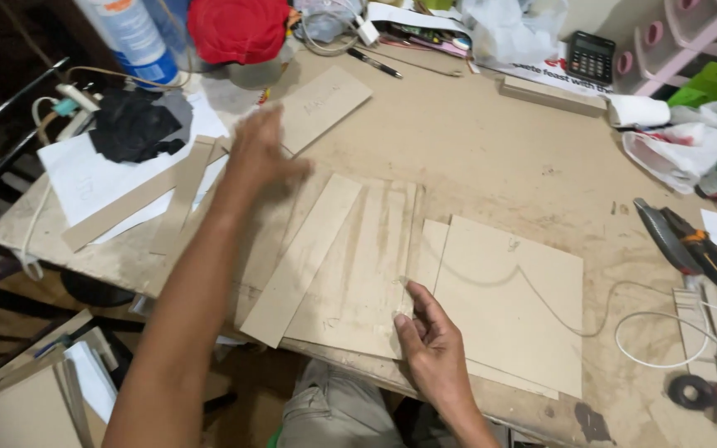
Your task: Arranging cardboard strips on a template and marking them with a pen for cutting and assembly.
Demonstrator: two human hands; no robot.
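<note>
Dusty worktable [491, 141], crowded along its 12 o'clock and 3 o'clock edges, bare wood at centre. Spread across the middle, flat and overlapping: large cardboard sheet [516, 307] toward 4 o'clock, cardboard panel [367, 274] at centre with its right edge lying over that sheet, long cardboard strip [300, 261] slanted across the panel's left side. Further card offcut [325, 104] at 11 o'clock.

Left hand [260, 158], blurred, fingers spread and holding nothing, hovering above the table between the offcut and the strip. Right hand [429, 340] at 6 o'clock, fingertips curled onto the panel's lower right edge, thumb on top; pinched or merely pressed, impossible to tell.

Judged from this layout: sorting and arranging of cut card pieces, with the panel steadied while the free hand ranges over the pieces at 10 o'clock. Care called for next, by the look of it: firm hold on the panel, so that the loosely stacked strip does not slide.

Smaller items: orange-handled cutter [707, 253] at 3 o'clock, white cable [641, 332] looping over the sheet, calculator [591, 56] at 1 o'clock, tape roll [693, 390] at 4 o'clock.
</note>
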